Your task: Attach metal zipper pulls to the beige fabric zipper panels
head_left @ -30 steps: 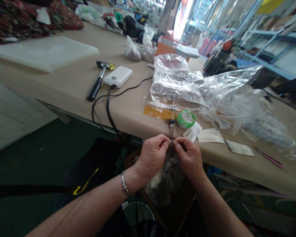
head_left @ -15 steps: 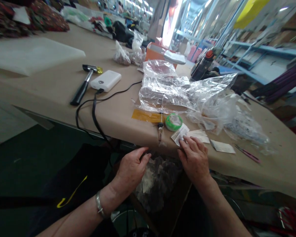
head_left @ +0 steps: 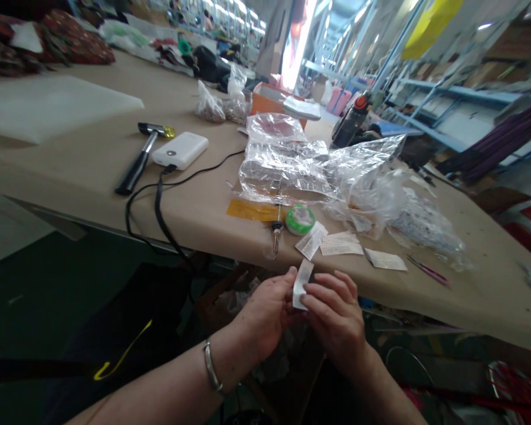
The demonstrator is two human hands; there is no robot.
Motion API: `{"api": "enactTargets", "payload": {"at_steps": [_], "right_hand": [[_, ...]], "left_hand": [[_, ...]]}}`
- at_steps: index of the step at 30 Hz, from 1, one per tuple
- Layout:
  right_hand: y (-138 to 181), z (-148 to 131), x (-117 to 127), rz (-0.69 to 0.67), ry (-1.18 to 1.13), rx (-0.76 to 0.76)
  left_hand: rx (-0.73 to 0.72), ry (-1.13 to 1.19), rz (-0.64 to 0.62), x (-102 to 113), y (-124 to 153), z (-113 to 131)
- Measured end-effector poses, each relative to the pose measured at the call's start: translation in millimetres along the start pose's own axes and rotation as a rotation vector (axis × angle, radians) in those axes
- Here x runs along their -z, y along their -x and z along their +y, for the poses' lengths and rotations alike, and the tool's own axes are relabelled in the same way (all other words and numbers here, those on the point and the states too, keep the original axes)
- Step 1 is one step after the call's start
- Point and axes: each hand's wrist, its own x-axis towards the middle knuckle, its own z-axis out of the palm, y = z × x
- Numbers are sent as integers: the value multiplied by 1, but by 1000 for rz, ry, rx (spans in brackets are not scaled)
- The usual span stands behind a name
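A small white paper label (head_left: 301, 284) is held between my two hands, just in front of the table's near edge. My left hand (head_left: 268, 310) grips its left side with the thumb at the edge. On the other side the fingers of my right hand (head_left: 338, 316) press on the label's lower part. Printed labels (head_left: 341, 243) lie on the table just beyond, with a folded one (head_left: 311, 241) at the left and another (head_left: 386, 260) at the right. Near them sit a green tape roll (head_left: 300, 219) and a thin metal-tipped tool (head_left: 277, 233).
Clear plastic bags (head_left: 287, 165) cover the table's middle. Pink-handled tweezers (head_left: 428, 271) lie at the right. A hammer (head_left: 135, 168) and a white power bank (head_left: 181, 151) with a black cable stand left. A dark bottle (head_left: 350, 121) is behind.
My right hand has drawn back from the labels on the table. Both hands have come together below the edge, now holding a small white label. The view has shifted slightly.
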Motion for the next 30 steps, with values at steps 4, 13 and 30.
{"api": "enactTargets", "payload": {"at_steps": [4, 13, 30], "right_hand": [[9, -5, 5, -86, -59, 9], [-1, 61, 3, -222, 414, -308], [15, -4, -9, -73, -168, 27]], "left_hand": [[3, 21, 78, -8, -5, -1], [35, -265, 166, -2, -1, -3], [33, 6, 21, -4, -4, 0]]}}
